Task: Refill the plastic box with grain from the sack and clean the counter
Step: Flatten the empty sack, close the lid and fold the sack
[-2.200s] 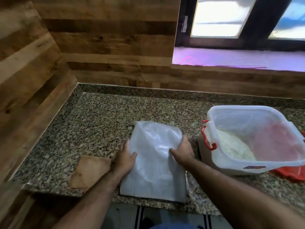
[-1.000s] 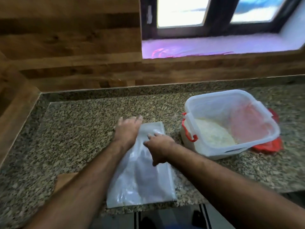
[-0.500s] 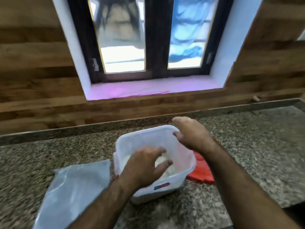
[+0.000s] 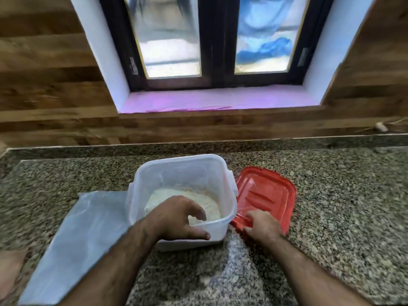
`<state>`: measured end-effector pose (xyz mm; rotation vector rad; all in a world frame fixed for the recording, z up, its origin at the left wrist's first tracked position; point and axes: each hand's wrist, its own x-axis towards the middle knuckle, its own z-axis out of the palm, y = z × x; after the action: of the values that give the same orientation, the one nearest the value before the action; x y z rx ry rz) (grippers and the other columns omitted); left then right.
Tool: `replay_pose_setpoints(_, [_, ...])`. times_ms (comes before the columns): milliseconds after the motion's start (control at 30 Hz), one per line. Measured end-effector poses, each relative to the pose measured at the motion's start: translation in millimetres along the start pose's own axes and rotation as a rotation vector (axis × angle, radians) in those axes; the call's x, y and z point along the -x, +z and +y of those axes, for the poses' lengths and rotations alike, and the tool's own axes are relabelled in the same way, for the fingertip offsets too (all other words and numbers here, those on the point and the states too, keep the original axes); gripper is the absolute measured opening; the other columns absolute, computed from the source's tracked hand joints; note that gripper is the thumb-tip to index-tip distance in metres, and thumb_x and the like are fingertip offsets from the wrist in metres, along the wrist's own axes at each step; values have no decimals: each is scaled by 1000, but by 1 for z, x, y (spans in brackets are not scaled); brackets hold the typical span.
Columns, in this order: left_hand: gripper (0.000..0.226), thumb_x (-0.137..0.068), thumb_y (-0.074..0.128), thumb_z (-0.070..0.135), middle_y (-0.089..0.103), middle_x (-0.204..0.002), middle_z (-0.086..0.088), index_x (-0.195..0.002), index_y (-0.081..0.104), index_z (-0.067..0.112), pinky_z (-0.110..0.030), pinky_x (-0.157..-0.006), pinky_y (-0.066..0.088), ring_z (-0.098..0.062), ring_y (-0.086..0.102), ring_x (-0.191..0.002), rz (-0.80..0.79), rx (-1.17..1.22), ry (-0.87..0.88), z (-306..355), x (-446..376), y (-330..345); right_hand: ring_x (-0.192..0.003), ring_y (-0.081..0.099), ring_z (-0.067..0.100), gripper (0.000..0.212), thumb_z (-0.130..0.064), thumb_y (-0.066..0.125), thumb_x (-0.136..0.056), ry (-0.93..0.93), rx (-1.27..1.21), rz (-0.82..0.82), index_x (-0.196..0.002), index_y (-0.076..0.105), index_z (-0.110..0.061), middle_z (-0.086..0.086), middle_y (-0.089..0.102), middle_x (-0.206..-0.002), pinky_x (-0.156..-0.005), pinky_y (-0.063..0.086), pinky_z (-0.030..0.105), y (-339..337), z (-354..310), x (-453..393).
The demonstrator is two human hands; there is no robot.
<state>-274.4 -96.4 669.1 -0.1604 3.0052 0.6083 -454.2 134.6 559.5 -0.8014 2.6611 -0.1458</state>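
Note:
A translucent white plastic box (image 4: 176,171) stands open on the granite counter (image 4: 331,195), with pale grain (image 4: 176,198) in its bottom. My left hand (image 4: 176,219) grips the box's near rim, fingers curled over the edge. Right of the box lies its red lid (image 4: 265,191), flat on the counter. My right hand (image 4: 262,226) has its fingers on the lid's near edge. The empty white sack (image 4: 84,235) lies flattened to the left of the box, partly under my left forearm.
A wood-panelled wall (image 4: 55,96) runs behind the counter, with a dark-framed window (image 4: 212,40) and a pink sill (image 4: 212,100) above it. A brown cloth (image 4: 11,261) shows at the left edge beside the sack. Bare granite stretches to the right.
Both hands left the flattened sack and moved right. My left hand took the box's near rim; my right hand dropped from above the box onto the red lid's edge. The view shifted right.

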Motion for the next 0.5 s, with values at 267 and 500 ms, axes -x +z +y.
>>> replay_pose_setpoints(267, [65, -66, 79, 82, 79, -106, 21, -112, 82, 35, -23, -89, 53, 1, 69, -97, -4, 26, -55, 2, -2, -1, -95, 70, 16, 12, -33, 68, -92, -64, 58, -18, -102, 73, -28, -10, 73, -100, -80, 57, 30, 23, 12, -9])
replay_pose_setpoints(500, [80, -65, 81, 84, 68, -127, 23, -129, 74, 38, -25, -106, 48, 3, 59, -119, -15, 108, -56, 0, -3, 0, -82, 61, 17, 12, -14, 63, -102, 4, -370, 761, -110, 72, -19, -7, 65, -90, -68, 59, 37, -33, -5, -22])
